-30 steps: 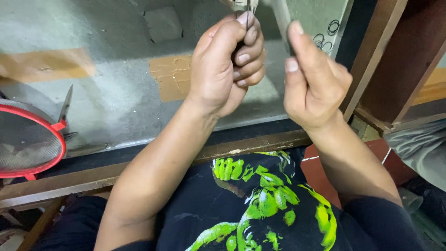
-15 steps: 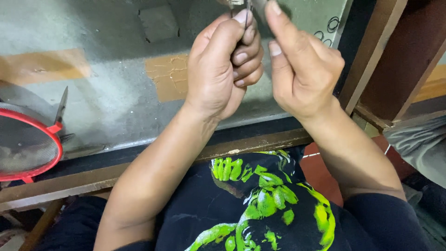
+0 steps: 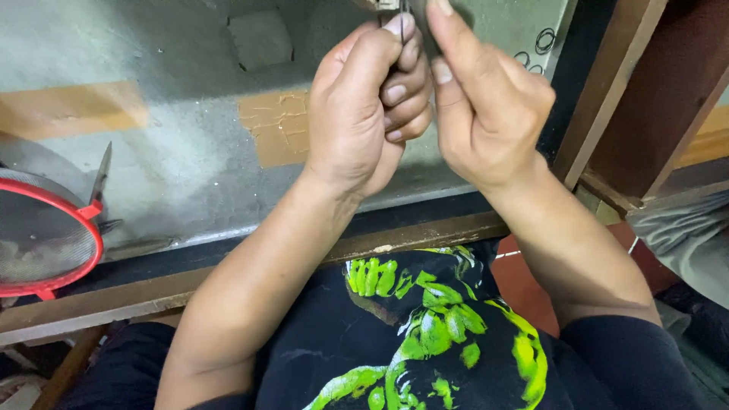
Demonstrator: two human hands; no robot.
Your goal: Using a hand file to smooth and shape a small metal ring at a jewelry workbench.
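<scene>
Pinching a thin dark tool [image 3: 400,19] between them, left hand [image 3: 364,114] clenched; right hand [image 3: 486,106] fingertips gripping its top.

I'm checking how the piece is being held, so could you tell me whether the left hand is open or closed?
Closed. The left hand has its fingers curled into a fist, thumb and forefinger pinching a thin dark metal piece at the frame's top edge; the right hand pinches beside it.

Your right hand [image 3: 493,114] has closed in on your left hand [image 3: 364,114]: a second ago a clear gap lay between them, now the right fingers [image 3: 448,38] touch the left fingertips at the thin metal piece [image 3: 401,15].
</scene>
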